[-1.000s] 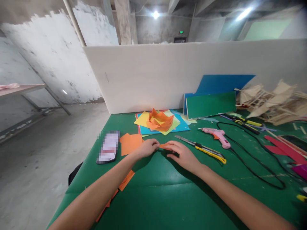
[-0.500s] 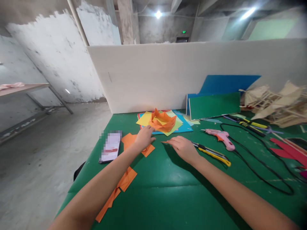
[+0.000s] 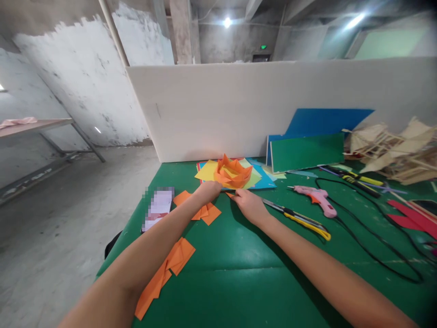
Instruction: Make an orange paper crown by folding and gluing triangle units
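Note:
An orange folded-paper ring (image 3: 241, 177) with pointed peaks rests on a pile of coloured paper sheets (image 3: 205, 172). At its near left edge is my left hand (image 3: 210, 191), fingers curled together; what they pinch, if anything, is hidden. My right hand (image 3: 251, 206) closes on a small folded orange paper piece (image 3: 231, 196), its pointed end sticking out to the left. Flat orange paper pieces (image 3: 213, 214) lie under and beside my left wrist. More orange paper pieces (image 3: 180, 257) lie nearer me, partly behind my left forearm.
A phone (image 3: 159, 207) lies at the table's left edge. To the right are a yellow utility knife (image 3: 307, 224), a pink glue gun (image 3: 319, 198) with its black cord, pliers (image 3: 362, 182) and a wooden stick model (image 3: 396, 150). Green board (image 3: 307, 152) leans against the white panel (image 3: 211, 109).
My right hand has moved left, bringing the orange paper piece closer to my left hand. My left hand's fingers have drawn together near the paper ring.

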`<state>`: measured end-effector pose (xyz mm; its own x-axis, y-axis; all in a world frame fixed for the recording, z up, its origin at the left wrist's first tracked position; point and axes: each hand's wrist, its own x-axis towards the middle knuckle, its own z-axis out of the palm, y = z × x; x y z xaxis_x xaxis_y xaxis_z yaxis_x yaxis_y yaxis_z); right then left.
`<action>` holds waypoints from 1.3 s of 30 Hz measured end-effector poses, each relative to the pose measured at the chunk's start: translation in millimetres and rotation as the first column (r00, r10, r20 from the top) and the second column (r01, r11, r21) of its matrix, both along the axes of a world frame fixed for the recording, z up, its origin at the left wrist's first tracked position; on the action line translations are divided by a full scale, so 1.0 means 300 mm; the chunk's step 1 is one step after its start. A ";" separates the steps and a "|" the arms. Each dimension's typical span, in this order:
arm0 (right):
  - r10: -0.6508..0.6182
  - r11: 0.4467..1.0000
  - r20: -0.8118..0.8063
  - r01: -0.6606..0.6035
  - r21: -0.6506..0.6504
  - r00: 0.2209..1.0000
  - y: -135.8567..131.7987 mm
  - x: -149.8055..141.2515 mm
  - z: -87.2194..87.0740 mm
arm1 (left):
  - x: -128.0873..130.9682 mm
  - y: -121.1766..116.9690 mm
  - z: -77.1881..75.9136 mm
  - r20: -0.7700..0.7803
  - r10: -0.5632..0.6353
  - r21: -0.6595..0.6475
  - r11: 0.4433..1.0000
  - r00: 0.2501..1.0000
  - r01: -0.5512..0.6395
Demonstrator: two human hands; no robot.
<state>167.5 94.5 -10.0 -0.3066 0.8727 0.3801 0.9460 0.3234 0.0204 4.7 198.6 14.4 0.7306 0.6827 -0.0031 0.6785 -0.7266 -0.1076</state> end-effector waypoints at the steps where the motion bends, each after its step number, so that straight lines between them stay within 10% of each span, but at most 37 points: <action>1: 0.000 1.000 -0.002 0.000 -0.002 1.000 0.006 -0.003 0.000 | 0.000 -0.001 0.003 -0.005 0.003 0.009 1.000 1.000 -0.003; 22: -0.041 0.999 -0.032 0.041 -0.001 0.999 0.017 -0.017 0.016 | -0.005 -0.026 0.033 -0.017 0.072 0.051 0.996 0.997 -0.071; 39: -0.030 0.999 -0.056 0.031 0.013 0.998 0.006 -0.005 -0.006 | -0.035 0.067 0.113 -0.061 -0.036 -0.158 0.987 0.998 0.026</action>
<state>166.0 96.4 -11.7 -0.2583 0.8756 0.4082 0.9552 0.2948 -0.0279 -5.7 218.5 48.1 0.7466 0.6469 -0.1553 0.6507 -0.7587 -0.0324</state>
